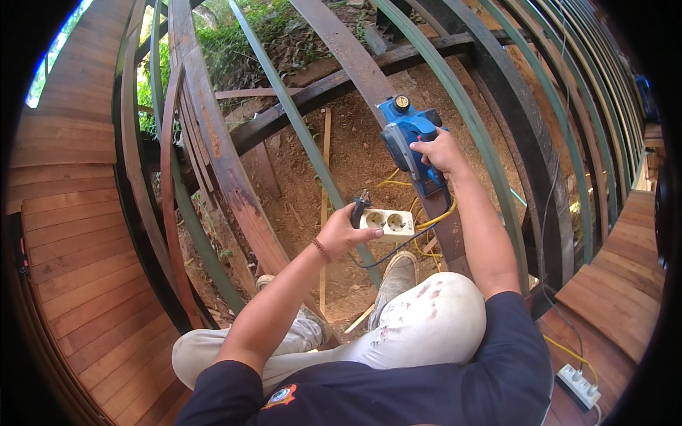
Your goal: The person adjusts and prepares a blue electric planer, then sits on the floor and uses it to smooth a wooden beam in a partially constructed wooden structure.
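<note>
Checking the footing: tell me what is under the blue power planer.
The blue power planer, gripped by the right hand, sits on a rusty steel beam. Its sole covers the contact patch; bare dirt ground lies below.

Wooden plank deck point(85, 270) over steel joists, white power strip point(579, 385) lying at its right edge.

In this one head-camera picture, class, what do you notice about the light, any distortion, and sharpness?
Head view: fisheye bends the beams and planks toward a black rim; sunlight blows out the top-left corner; dappled shade covers the dirt; the blue planer and white power strip look sharp.
</note>
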Demonstrator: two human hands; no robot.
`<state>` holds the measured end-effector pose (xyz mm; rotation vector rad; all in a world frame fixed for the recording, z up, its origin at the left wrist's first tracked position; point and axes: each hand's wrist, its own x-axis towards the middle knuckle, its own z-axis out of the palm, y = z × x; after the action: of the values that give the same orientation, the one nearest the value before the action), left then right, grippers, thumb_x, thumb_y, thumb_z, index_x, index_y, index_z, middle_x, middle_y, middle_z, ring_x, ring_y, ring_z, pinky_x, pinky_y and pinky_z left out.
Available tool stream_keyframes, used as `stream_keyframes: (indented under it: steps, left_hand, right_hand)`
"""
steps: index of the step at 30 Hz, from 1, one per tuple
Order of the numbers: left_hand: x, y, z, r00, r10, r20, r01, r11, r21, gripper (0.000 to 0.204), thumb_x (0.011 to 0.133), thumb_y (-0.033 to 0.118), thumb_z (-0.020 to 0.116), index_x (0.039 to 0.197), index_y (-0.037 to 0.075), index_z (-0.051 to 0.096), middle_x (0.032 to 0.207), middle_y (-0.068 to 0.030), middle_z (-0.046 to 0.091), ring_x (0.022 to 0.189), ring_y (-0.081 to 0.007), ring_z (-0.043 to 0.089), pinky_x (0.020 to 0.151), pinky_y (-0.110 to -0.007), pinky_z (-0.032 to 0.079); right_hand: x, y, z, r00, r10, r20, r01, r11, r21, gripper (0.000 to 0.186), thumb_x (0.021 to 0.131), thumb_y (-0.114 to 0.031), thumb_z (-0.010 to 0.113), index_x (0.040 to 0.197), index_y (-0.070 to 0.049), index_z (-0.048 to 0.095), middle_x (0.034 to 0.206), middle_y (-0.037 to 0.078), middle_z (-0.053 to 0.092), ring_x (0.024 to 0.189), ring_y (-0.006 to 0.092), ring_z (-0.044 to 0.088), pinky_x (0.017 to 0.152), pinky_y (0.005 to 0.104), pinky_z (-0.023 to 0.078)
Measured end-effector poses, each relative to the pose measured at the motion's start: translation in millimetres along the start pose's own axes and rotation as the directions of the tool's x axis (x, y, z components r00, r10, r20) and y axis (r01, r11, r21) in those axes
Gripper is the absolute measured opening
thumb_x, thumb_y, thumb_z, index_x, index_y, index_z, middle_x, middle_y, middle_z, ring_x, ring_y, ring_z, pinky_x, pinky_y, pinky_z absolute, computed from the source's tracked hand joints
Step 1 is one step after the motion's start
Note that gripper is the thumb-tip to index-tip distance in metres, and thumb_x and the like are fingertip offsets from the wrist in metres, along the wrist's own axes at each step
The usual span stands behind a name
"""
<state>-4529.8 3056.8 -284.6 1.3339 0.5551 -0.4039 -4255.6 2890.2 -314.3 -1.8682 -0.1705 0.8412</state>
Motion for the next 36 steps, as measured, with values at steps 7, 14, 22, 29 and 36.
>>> stream_keyframes:
  steps: [7, 14, 22, 29, 36]
  left_hand:
    - [0.2, 5.7, 0.9, 1.000, -0.026, 0.002, 0.026, 1.000, 0.011, 0.079, 0.077, 0.033, 0.098, 0.134, -0.005, 0.058, 0.119, -0.0077, 0.070, 0.110, -0.0147, 0.067, 0.099, -0.031, 0.055]
    - [2.6, 5.7, -6.5, 0.994, 0.104, 0.035, -0.102, 0.992, -0.073, 0.065, 0.078, 0.014, 0.095, 0.134, 0.002, 0.063, 0.119, -0.0030, 0.070, 0.109, -0.0121, 0.066, 0.097, -0.030, 0.055]
    - [6.2, 24.6, -31.8, 0.879, 0.427, -0.212, -0.145, 0.664, 0.734, 0.050, 0.101, 0.034, 0.066, 0.138, 0.002, 0.053, 0.125, -0.0207, 0.071, 0.113, -0.0378, 0.071, 0.098, -0.042, 0.056]
    - [-11.4, 59.0, -11.0, 0.953, 0.294, -0.076, -0.067, 0.449, 0.891, 0.024, 0.098, 0.021, 0.068, 0.117, 0.006, 0.064, 0.105, -0.0178, 0.065, 0.090, -0.0420, 0.070, 0.079, -0.049, 0.058]
    - [-11.0, 37.5, 5.2, 0.917, 0.397, 0.038, -0.173, 0.312, 0.934, 0.022, 0.089, 0.018, 0.076, 0.108, 0.009, 0.072, 0.095, -0.0103, 0.065, 0.087, -0.0338, 0.071, 0.076, -0.045, 0.059]
  right_hand:
    - [-12.2, 13.3, -11.6, 0.979, -0.151, -0.134, 0.118, 0.967, -0.225, 0.074, 0.077, -0.032, 0.093, 0.137, -0.004, 0.060, 0.120, 0.013, 0.068, 0.098, 0.0249, 0.069, 0.086, 0.0397, 0.058]
    - [-138.5, 8.8, 16.8, 0.801, -0.572, 0.175, 0.589, 0.705, -0.394, 0.095, 0.070, -0.040, 0.095, 0.149, -0.007, 0.053, 0.143, 0.019, 0.062, 0.132, 0.0367, 0.061, 0.111, 0.0455, 0.049]
    - [-156.9, 36.0, 49.6, 0.920, -0.348, 0.179, 0.387, 0.747, -0.541, 0.073, 0.073, -0.028, 0.088, 0.138, -0.009, 0.060, 0.126, 0.015, 0.067, 0.106, 0.0361, 0.072, 0.090, 0.0458, 0.059]
    - [-149.3, 33.4, 68.5, 0.934, -0.342, 0.104, 0.313, 0.641, -0.701, 0.063, 0.071, -0.028, 0.088, 0.128, -0.014, 0.063, 0.106, 0.013, 0.064, 0.090, 0.0377, 0.073, 0.076, 0.0494, 0.061]
    - [-143.5, 24.5, 68.4, 0.897, -0.402, 0.185, 0.408, 0.589, -0.697, 0.060, 0.069, -0.027, 0.088, 0.123, -0.015, 0.063, 0.101, 0.010, 0.064, 0.080, 0.0368, 0.073, 0.071, 0.0482, 0.061]
